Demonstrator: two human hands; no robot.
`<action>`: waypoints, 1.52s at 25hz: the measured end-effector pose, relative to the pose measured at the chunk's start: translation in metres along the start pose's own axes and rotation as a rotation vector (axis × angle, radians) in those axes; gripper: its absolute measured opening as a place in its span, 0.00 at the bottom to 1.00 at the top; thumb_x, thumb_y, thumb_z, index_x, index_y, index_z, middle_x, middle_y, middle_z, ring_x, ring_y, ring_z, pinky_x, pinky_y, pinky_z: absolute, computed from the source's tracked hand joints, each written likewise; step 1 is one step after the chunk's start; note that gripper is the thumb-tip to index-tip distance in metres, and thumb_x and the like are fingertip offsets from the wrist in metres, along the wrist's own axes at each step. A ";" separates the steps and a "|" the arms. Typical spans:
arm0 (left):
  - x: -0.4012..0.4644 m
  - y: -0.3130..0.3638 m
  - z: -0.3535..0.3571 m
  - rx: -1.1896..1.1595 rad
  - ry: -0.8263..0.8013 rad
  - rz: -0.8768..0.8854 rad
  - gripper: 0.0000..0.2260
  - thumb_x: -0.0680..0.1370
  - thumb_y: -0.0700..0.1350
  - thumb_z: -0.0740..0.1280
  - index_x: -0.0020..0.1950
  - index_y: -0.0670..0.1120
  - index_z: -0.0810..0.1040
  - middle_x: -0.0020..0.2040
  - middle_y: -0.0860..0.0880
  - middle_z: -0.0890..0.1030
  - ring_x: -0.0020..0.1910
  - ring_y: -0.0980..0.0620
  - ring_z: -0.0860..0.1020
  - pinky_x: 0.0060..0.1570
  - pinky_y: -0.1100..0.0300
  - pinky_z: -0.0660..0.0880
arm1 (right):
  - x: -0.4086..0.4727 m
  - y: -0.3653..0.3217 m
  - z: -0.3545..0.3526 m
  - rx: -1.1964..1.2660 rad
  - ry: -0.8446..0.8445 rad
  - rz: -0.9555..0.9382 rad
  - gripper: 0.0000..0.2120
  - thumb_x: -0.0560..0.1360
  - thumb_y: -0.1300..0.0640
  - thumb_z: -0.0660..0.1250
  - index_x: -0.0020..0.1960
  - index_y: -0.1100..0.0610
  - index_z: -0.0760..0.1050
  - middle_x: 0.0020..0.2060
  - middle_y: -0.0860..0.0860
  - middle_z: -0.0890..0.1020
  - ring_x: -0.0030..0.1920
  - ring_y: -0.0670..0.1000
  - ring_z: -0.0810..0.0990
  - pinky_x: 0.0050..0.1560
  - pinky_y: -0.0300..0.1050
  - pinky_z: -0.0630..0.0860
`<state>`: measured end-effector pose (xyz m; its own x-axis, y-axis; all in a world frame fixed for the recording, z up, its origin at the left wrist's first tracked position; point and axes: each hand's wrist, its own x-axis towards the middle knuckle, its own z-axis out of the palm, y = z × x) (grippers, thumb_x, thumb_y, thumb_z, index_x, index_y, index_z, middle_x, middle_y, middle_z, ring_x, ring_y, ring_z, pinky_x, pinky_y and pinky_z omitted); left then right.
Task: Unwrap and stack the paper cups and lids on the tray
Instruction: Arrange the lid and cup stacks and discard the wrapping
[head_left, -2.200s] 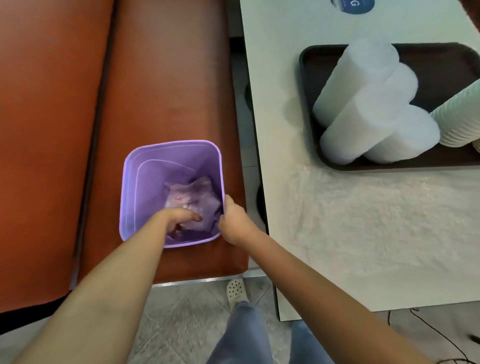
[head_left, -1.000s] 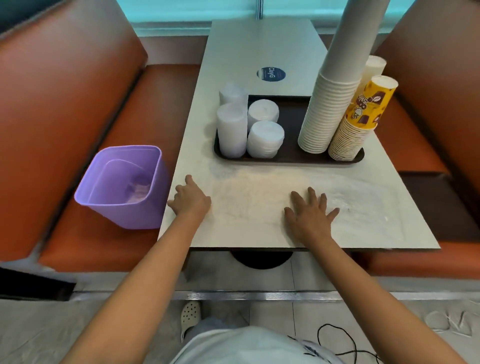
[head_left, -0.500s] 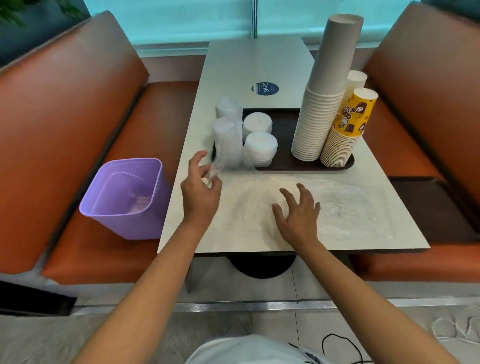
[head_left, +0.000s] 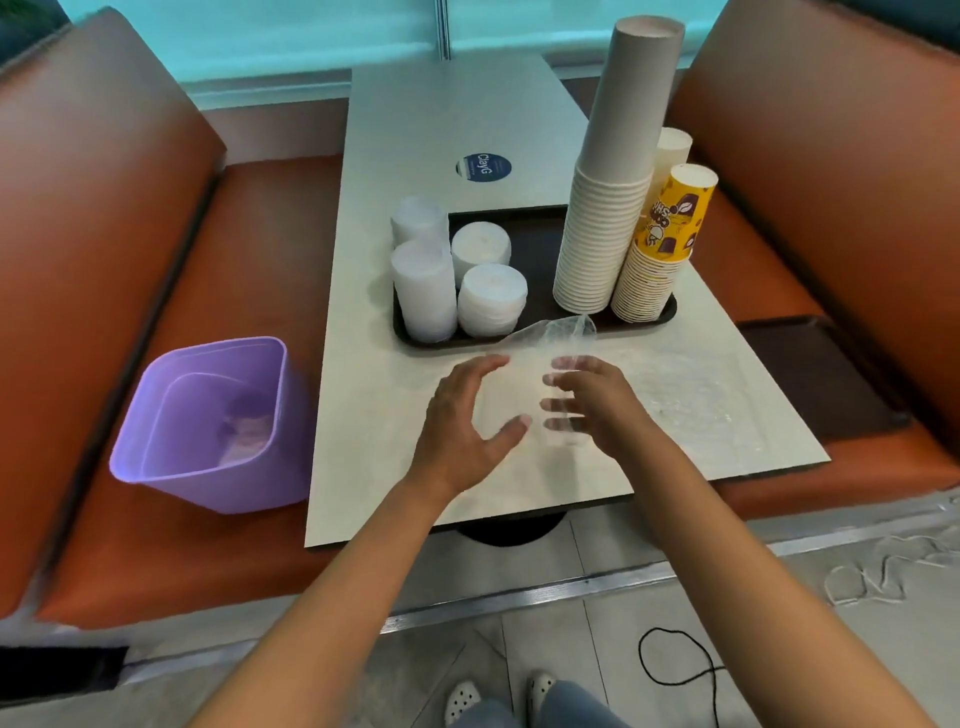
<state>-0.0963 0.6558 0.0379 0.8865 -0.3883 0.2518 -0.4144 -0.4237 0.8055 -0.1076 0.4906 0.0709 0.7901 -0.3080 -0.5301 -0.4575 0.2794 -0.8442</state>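
A person's left hand (head_left: 462, 415) and right hand (head_left: 597, 400) met over a white table (head_left: 415, 130), a clear plastic wrapper (head_left: 558, 338) between them. The right hand's fingers curled into the wrapper; the left hand's fingers were spread, gripping nothing. At 12 o'clock from the hands, a dark tray (head_left: 530, 244) carried white lid stacks (head_left: 457, 275) and tall paper cup stacks (head_left: 608, 208). A purple bin (head_left: 208, 421) stood at 9 o'clock on an orange bench (head_left: 249, 260).
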 end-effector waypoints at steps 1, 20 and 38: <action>0.004 -0.004 0.003 -0.073 0.066 -0.150 0.23 0.74 0.49 0.69 0.67 0.48 0.68 0.62 0.55 0.71 0.60 0.55 0.70 0.61 0.61 0.67 | 0.004 0.002 -0.005 -0.020 0.016 0.018 0.09 0.77 0.69 0.59 0.52 0.58 0.72 0.43 0.54 0.79 0.37 0.54 0.79 0.36 0.48 0.79; 0.086 0.006 0.059 -0.080 -0.107 -0.264 0.08 0.78 0.44 0.67 0.56 0.47 0.77 0.47 0.48 0.81 0.45 0.51 0.79 0.56 0.50 0.76 | 0.052 0.006 -0.067 -0.458 -0.020 -0.479 0.12 0.77 0.61 0.63 0.60 0.53 0.72 0.54 0.49 0.75 0.49 0.46 0.74 0.48 0.39 0.72; 0.026 -0.022 0.122 0.643 -0.252 -0.393 0.25 0.82 0.58 0.45 0.77 0.57 0.43 0.78 0.52 0.42 0.77 0.49 0.40 0.73 0.43 0.38 | 0.070 0.026 -0.092 -0.455 -0.143 -0.136 0.11 0.79 0.50 0.62 0.51 0.59 0.72 0.40 0.52 0.80 0.29 0.51 0.77 0.24 0.37 0.71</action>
<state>-0.0891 0.5550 -0.0382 0.9511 -0.2529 -0.1773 -0.1864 -0.9278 0.3233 -0.1014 0.3924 0.0046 0.8887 -0.1773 -0.4229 -0.4525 -0.1897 -0.8714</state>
